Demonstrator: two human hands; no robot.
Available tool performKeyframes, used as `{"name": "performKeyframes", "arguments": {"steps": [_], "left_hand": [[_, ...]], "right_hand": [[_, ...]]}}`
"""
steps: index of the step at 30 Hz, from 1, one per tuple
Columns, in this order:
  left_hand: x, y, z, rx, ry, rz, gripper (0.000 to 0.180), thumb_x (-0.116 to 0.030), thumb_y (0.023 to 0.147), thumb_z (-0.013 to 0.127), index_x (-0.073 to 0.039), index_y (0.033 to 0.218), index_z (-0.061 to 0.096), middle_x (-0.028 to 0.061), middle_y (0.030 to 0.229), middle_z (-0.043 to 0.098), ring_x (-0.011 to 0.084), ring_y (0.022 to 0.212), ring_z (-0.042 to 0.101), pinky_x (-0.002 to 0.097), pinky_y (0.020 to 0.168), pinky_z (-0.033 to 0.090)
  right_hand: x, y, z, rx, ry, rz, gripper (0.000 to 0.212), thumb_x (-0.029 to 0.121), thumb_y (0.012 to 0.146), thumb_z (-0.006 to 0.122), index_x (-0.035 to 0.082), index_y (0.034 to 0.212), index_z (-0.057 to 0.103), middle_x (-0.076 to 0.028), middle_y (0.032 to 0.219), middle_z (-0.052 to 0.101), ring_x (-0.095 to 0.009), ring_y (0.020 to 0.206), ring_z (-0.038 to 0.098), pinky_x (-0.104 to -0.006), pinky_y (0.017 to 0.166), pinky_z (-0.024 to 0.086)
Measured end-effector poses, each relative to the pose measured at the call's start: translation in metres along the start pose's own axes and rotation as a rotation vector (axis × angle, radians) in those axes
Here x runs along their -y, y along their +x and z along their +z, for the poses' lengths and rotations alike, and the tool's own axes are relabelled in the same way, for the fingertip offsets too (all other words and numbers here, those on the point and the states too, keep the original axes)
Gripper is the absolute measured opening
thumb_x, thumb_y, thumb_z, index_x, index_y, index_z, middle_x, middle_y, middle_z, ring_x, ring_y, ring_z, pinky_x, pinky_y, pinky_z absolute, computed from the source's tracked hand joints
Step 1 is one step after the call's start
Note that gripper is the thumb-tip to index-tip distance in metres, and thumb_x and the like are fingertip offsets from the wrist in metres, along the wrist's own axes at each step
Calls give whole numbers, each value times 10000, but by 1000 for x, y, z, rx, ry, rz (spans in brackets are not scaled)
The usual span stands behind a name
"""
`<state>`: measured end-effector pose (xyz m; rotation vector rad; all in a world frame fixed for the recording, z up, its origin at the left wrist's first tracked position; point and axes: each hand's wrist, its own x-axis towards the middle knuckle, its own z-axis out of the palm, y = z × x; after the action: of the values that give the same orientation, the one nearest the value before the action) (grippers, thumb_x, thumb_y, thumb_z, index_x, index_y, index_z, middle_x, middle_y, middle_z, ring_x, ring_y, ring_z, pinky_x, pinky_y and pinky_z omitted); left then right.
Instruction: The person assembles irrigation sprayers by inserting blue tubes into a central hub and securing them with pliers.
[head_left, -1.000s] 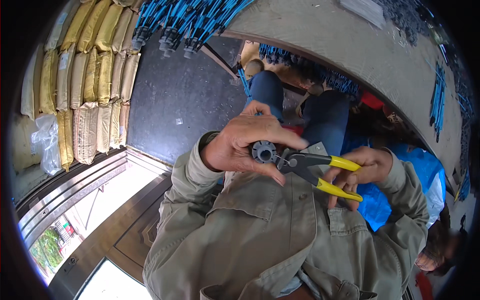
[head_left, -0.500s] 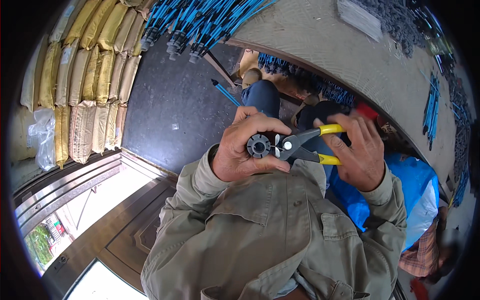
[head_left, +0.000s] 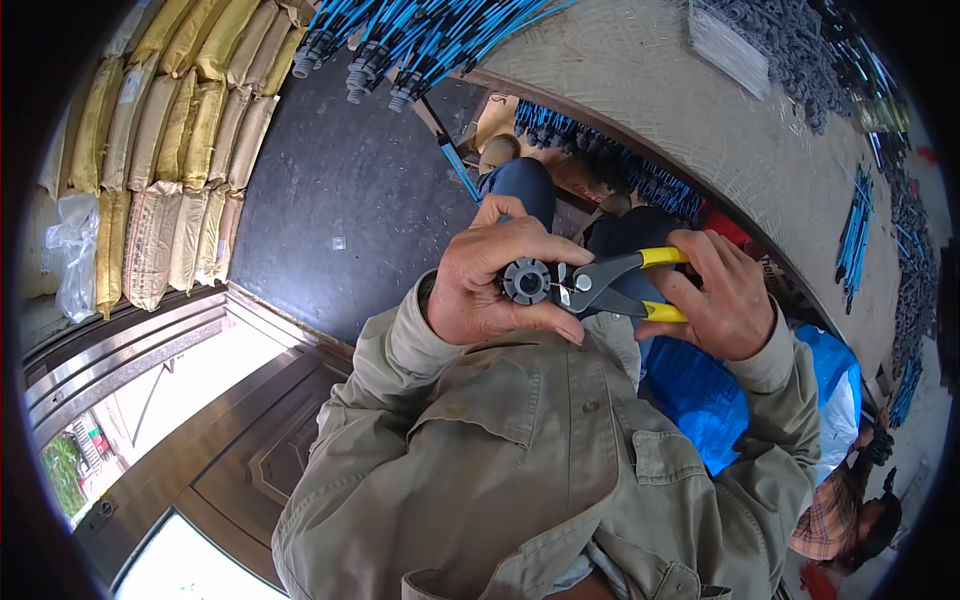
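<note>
My left hand [head_left: 490,275] grips a dark grey round plastic fitting [head_left: 526,281] with a notched rim and a hole in its centre. Past that hand's knuckles a blue tube [head_left: 460,168] with a black end sticks out; whether it joins the fitting is hidden. In my right hand [head_left: 722,295] are cutting pliers [head_left: 600,285] with yellow handles, which stand apart. The pliers' jaws lie right beside the fitting's rim, between my left thumb and fingers. Something small and pale shows at the jaws, too small to name.
Bundles of blue tubes with black fittings [head_left: 400,55] overhang the edge of the worktable [head_left: 600,60]. Grey parts are heaped [head_left: 790,50] at its far right. Stacked sacks [head_left: 150,130] stand at left. A blue sheet [head_left: 695,400] lies by my right arm; another person [head_left: 835,515] is at lower right.
The fitting and pliers have shifted slightly right in the view. The blue tube beyond my left hand has swung to a steeper angle. My right hand, blurred before, is now steady on the handles.
</note>
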<state>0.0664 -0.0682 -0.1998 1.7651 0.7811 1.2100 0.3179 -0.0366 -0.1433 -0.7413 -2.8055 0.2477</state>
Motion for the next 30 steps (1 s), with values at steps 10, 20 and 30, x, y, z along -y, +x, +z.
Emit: {"name": "performKeyframes", "arguments": {"steps": [10, 20, 30], "left_hand": [[1, -1, 2, -47, 63, 39, 670, -397, 521, 819, 7, 1015, 614, 55, 784, 645, 148, 703, 575, 340, 771, 345], [20, 5, 35, -482, -462, 182, 1127, -823, 659, 353, 67, 1342, 247, 187, 967, 579, 234, 792, 566, 348, 747, 458], [88, -38, -46, -167, 37, -65, 1328, -892, 493, 400, 34, 1400, 111, 221, 1341, 369, 331, 1270, 338, 424, 1062, 231]], "right_hand": [[-13, -8, 29, 60, 57, 10, 407, 288, 643, 753, 2, 837, 538, -175, 919, 511, -295, 747, 558, -341, 584, 468], [20, 25, 140, -608, 1203, 371, 209, 62, 796, 633, -4, 994, 624, -115, 1022, 534, -189, 917, 526, -316, 797, 418], [24, 2, 161, -745, 1524, 347, 161, 119, 872, 548, 19, 979, 615, -79, 965, 519, -140, 807, 490, -265, 790, 395]]}}
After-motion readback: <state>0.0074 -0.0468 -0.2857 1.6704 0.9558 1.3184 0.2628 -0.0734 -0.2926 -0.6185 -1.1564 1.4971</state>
